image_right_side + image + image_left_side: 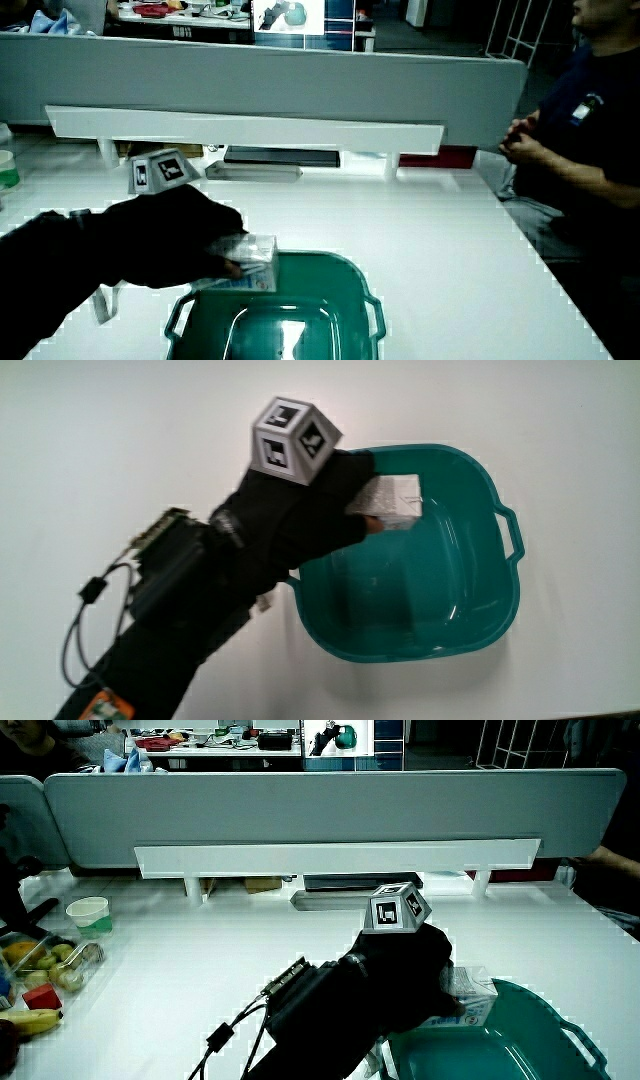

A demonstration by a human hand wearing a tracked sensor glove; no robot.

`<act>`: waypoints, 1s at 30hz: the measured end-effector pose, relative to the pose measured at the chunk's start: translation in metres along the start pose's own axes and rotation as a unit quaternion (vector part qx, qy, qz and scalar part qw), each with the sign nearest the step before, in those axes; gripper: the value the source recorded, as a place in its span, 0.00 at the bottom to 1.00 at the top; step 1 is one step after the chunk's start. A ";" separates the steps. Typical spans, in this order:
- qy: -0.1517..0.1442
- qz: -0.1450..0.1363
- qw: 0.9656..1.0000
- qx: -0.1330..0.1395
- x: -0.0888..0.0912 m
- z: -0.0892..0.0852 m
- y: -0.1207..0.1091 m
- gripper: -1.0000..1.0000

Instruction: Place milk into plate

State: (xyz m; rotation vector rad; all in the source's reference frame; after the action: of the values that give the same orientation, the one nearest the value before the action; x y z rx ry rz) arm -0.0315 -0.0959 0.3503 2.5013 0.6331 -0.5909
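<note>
I see the milk, a small pale carton with print on it, near the middle of the main view, just inside the rim of the teal plate. The plate is really a deep basin with a handle on its side. The carton sits over the part of the basin farther from me, close to its wall. I cannot tell whether it touches the basin's floor or wall.

In both side views the carton shows level with the basin's rim, sticking out past the fingertips. The hand has its grip closed around the carton, fingers curled over the end nearest the glove, so only the free end shows. The hand reaches in over the basin's rim from beside it. The forearm lies over the bare tabletop, nearer to me than the basin.

The patterned cube stands on the back of the glove, tilted on one corner. A black box with a looping cable is strapped on the forearm.

In a side view, a low grey partition runs along the tabletop's edge. A small paper cup stands well apart from the basin. A clear container of fruit lies nearer to me than the cup.
</note>
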 end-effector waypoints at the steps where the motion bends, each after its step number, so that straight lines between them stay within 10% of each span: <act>1: -0.035 0.005 0.999 -0.018 -0.001 -0.007 0.004 0.50; 30: -0.007 0.052 0.995 -0.085 -0.001 -0.075 0.031 0.50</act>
State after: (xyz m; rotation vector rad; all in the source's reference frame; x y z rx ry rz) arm 0.0056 -0.0790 0.4206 2.3523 0.5211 -0.4927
